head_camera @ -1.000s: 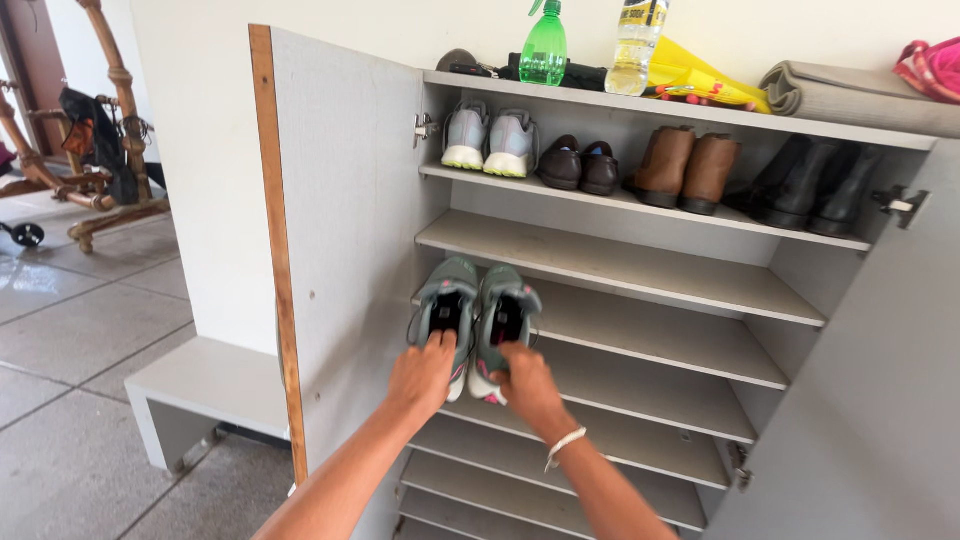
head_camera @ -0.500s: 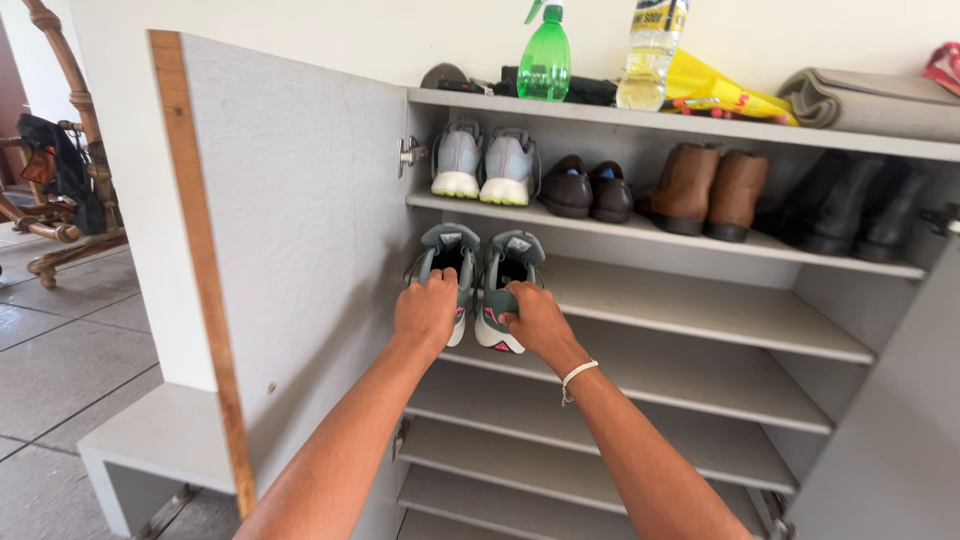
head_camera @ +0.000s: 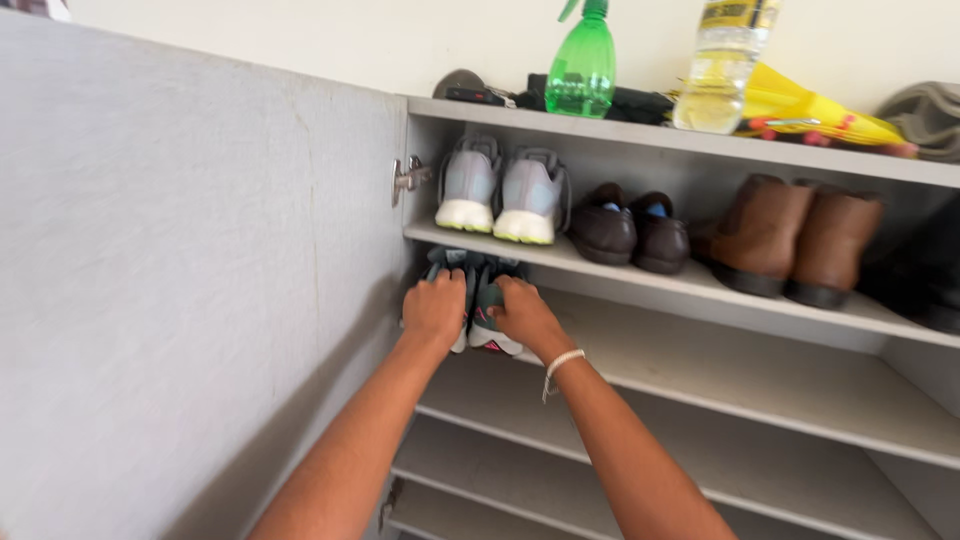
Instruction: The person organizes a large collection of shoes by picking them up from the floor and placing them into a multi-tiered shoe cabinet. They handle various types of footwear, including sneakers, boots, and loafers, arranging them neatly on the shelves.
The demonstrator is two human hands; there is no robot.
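Each hand, left hand [head_camera: 435, 308] and right hand [head_camera: 522, 312], grips a green sneaker [head_camera: 487, 318] that could snag under the top shelf [head_camera: 640, 283] and slip

Shoes and bottles are kept in an open grey cabinet [head_camera: 700, 290].
Grey trainers [head_camera: 500, 195], dark loafers [head_camera: 630, 230] and brown boots [head_camera: 790, 240] are lined up on one shelf; a green spray bottle [head_camera: 582, 70] and a clear bottle [head_camera: 722, 70] are stood on top.

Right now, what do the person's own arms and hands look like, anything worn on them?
Both forearms are bare, with no sleeves in view. The right hand has a thin white bracelet around its wrist. The left hand wears nothing visible: no glove, watch or ring that can be made out.
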